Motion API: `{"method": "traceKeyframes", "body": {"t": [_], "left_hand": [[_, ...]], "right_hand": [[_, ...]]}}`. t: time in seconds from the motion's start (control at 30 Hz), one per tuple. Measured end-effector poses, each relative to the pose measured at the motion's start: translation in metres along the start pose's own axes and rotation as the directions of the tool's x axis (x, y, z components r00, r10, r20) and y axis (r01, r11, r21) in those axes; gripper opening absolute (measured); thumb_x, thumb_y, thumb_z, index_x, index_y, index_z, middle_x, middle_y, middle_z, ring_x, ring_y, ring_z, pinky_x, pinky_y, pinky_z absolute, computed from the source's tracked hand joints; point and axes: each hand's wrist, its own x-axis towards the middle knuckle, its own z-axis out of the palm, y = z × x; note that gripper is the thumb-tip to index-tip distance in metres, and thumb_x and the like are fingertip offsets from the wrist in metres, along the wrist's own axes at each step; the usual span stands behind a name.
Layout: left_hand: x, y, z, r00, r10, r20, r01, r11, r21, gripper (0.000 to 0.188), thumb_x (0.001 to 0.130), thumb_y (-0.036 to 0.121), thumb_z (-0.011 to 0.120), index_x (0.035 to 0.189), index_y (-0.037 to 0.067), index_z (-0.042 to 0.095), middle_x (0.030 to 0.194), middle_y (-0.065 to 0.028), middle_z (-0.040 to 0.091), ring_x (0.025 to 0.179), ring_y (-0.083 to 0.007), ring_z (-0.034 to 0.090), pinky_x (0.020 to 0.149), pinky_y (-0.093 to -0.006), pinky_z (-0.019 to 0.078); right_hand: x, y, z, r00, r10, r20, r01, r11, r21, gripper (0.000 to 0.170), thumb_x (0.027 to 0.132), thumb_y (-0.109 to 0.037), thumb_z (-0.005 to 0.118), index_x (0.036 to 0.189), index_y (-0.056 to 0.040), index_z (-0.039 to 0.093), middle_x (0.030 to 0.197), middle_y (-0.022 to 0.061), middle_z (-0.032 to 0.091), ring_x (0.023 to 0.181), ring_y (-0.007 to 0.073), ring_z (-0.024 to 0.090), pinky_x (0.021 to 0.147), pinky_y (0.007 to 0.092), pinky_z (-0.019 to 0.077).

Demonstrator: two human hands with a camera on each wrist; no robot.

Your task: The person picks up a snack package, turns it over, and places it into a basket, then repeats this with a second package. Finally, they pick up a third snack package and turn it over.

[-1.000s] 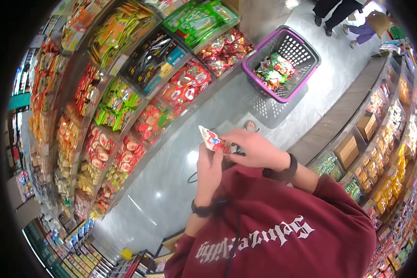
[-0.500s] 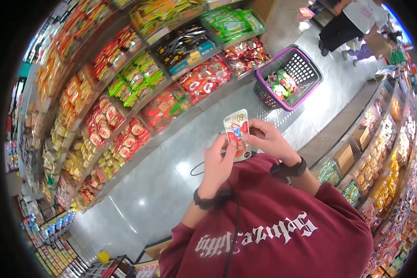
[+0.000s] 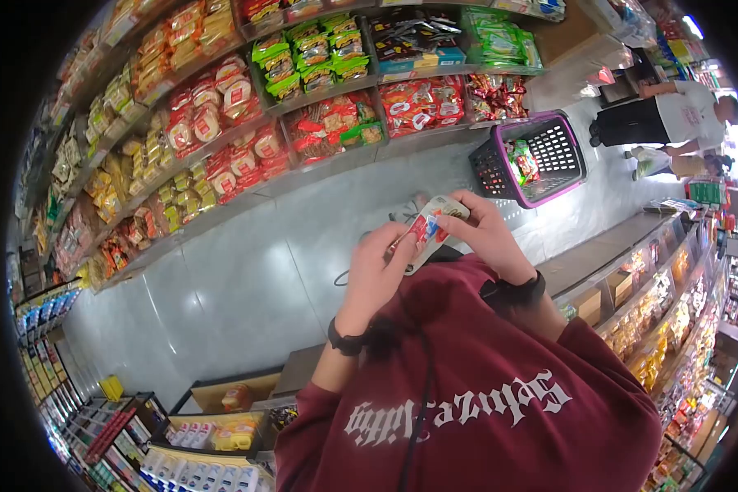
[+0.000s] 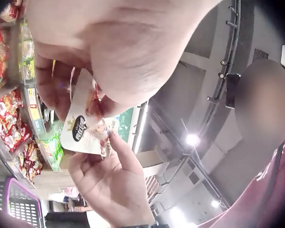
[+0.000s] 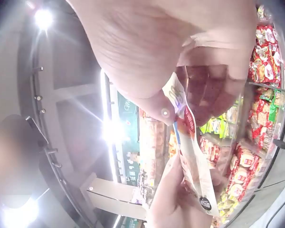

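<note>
At left, red-and-cream snack packets [image 3: 209,111] fill tiered shelf bins. Next, the left hand [image 3: 377,264] pinches the left edge of a flat white-and-red snack pouch [image 3: 425,228], its grip narrowed to the pouch's thickness. The pouch is held tilted between both hands, in front of the maroon hoodie [image 3: 500,353]. The right hand [image 3: 494,244] pinches its upper right part just as narrowly, thumb on the print. Farther right, a purple-rimmed basket [image 3: 490,170] holds packets. Handling the pouch well probably means light, even pressure near the edges, thumbs off the print, face kept flat.
</note>
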Motion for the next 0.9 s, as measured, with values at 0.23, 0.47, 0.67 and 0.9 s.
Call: {"method": "traceKeyframes", "body": {"t": [0.23,0.47,0.67,0.9], "left_hand": [[0.026,0.005,-0.024,0.956,-0.022,-0.292,0.034,0.999,0.038,0.022,0.099,0.02,0.071,0.11,0.001,0.07,0.089,-0.0096,0.072,0.083,-0.0138,0.068,0.075,-0.0283,0.0527],[0.098,0.02,-0.038,0.909,-0.106,-0.403,0.035,0.983,-0.178,0.027,0.102,0.017,0.068,0.122,-0.002,0.062,0.105,-0.0085,0.07,0.089,-0.0144,0.067,0.08,-0.0297,0.0544],[0.173,0.039,-0.038,0.884,-0.028,-0.466,-0.055,0.985,-0.163,0.024,0.104,0.01,0.063,0.124,-0.003,0.058,0.112,-0.0069,0.067,0.105,-0.0108,0.062,0.094,-0.0281,0.0487],[0.222,0.037,-0.026,0.935,-0.033,-0.354,-0.039,0.98,-0.196,0.024,0.103,0.008,0.065,0.123,-0.001,0.057,0.107,-0.0056,0.07,0.095,-0.0094,0.064,0.084,-0.0259,0.0508]], "right_hand": [[0.046,-0.009,0.003,0.993,0.041,0.114,-0.042,0.999,0.003,0.02,0.098,-0.007,0.07,0.116,0.0002,0.064,0.105,0.0008,0.068,0.095,0.0059,0.063,0.083,0.0239,0.0525],[0.141,-0.011,-0.029,0.968,0.005,0.25,0.049,0.976,-0.21,0.02,0.096,-0.007,0.073,0.113,-0.0009,0.065,0.106,0.0001,0.067,0.094,0.0055,0.063,0.083,0.0235,0.0522],[0.205,-0.036,-0.066,0.965,-0.074,0.252,0.104,0.988,-0.11,0.017,0.096,-0.01,0.074,0.109,-0.0024,0.065,0.104,-0.0004,0.068,0.093,0.0052,0.063,0.083,0.0247,0.0514],[0.214,-0.057,-0.097,0.982,-0.072,0.174,0.057,0.994,0.094,0.012,0.095,-0.009,0.074,0.101,-0.0025,0.066,0.099,0.0005,0.071,0.092,0.0058,0.064,0.083,0.0249,0.0517]]}}
